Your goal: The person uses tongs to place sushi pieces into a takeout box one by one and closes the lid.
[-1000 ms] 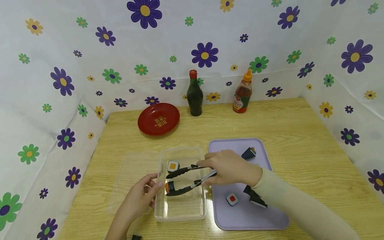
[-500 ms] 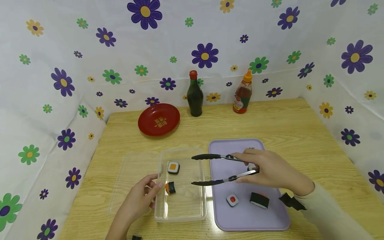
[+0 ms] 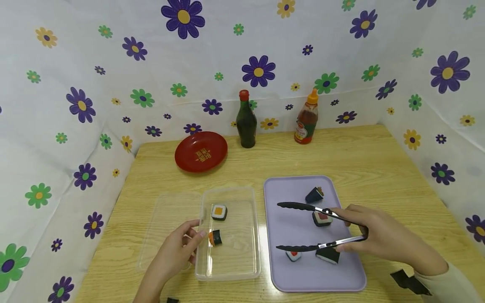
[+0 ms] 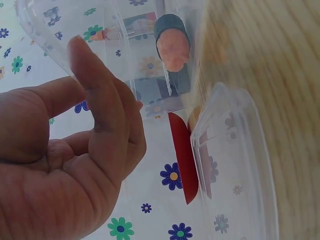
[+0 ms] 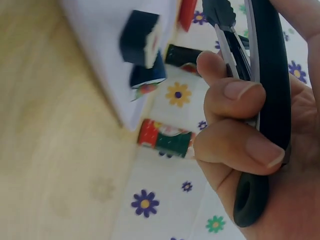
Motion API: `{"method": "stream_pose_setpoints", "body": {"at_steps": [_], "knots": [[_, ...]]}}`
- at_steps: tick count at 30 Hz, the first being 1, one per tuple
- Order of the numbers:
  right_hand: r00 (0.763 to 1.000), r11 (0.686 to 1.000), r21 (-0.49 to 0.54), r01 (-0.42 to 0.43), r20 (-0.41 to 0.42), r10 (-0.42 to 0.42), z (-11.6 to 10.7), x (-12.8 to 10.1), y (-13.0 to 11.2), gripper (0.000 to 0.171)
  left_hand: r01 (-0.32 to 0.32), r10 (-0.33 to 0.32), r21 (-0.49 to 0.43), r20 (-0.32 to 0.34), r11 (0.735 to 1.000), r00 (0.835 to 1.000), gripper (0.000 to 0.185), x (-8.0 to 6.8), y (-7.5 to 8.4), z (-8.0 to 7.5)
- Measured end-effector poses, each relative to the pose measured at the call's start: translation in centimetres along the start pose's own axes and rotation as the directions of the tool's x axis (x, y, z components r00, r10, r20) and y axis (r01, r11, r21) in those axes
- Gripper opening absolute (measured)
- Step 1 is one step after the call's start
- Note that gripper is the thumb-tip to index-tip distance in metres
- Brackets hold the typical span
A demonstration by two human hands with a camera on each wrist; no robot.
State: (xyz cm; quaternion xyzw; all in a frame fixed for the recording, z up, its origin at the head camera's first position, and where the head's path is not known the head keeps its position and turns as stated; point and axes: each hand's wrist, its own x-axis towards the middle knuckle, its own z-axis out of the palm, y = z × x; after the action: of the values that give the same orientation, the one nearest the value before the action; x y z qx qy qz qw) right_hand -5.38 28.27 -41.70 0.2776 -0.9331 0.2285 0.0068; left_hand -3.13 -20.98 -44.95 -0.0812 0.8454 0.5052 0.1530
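My left hand (image 3: 178, 248) holds the left rim of a clear plastic container (image 3: 235, 269), thumb over the edge. Inside lie a toy sushi roll (image 3: 219, 212) with an orange centre and an orange-topped toy sushi (image 3: 214, 237) wrapped in black. My right hand (image 3: 386, 235) grips a pair of tongs (image 3: 327, 212), their black tips spread with nothing between them, over the purple tray (image 3: 276, 273). On that tray are a dark cone-shaped hand roll (image 3: 314, 195), a sushi roll (image 3: 321, 219) with a dark red centre, a red-centred roll (image 3: 293, 256) and a black-wrapped sushi (image 3: 328, 256), the last two partly covered by the tongs.
A clear lid (image 3: 166, 227) lies left of the container, partly behind the left hand. Toward the back stand a red plate (image 3: 201, 152), a dark green bottle (image 3: 246, 124) and a sauce bottle (image 3: 306, 120) with an orange cap. Flowered cloth (image 3: 223, 50) surrounds the table.
The tongs have let go of the orange-topped sushi, left in the container, and spread. My right hand has carried them rightward over the tray. My left hand has stayed in place.
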Motion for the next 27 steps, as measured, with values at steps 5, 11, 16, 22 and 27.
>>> {"method": "stream_pose_setpoints", "body": {"at_steps": [5, 11, 16, 22, 27], "knots": [[1.0, 1.0, -0.005, -0.022, 0.014, 0.022, 0.8, -2.4, 0.9, 0.077, 0.005, -0.005, -0.001, 0.004, 1.0, 1.0, 0.051, 0.0, 0.0, 0.0], [0.997, 0.999, -0.015, -0.037, 0.067, 0.038, 1.5, -3.9, 1.4, 0.077, 0.007, -0.007, 0.004, 0.002, 1.0, 1.0, 0.052, 0.0, 0.0, -0.1], [0.988, 0.997, -0.023, -0.07, 0.137, 0.072, 1.8, -4.0, 1.3, 0.074, 0.007, -0.007, 0.012, 0.001, 1.0, 1.0, 0.051, 0.0, 0.1, -0.1], [0.994, 0.999, -0.033, -0.041, 0.101, 0.044, 2.0, -4.3, 1.6, 0.064, 0.001, -0.001, 0.023, 0.004, 1.0, 1.0, 0.051, 0.0, 0.2, 0.0], [0.999, 0.999, -0.039, -0.008, 0.04, 0.01, 2.2, -4.5, 1.7, 0.055, -0.001, 0.0, 0.024, 0.004, 1.0, 1.0, 0.05, -0.1, 0.2, 0.0]]}}
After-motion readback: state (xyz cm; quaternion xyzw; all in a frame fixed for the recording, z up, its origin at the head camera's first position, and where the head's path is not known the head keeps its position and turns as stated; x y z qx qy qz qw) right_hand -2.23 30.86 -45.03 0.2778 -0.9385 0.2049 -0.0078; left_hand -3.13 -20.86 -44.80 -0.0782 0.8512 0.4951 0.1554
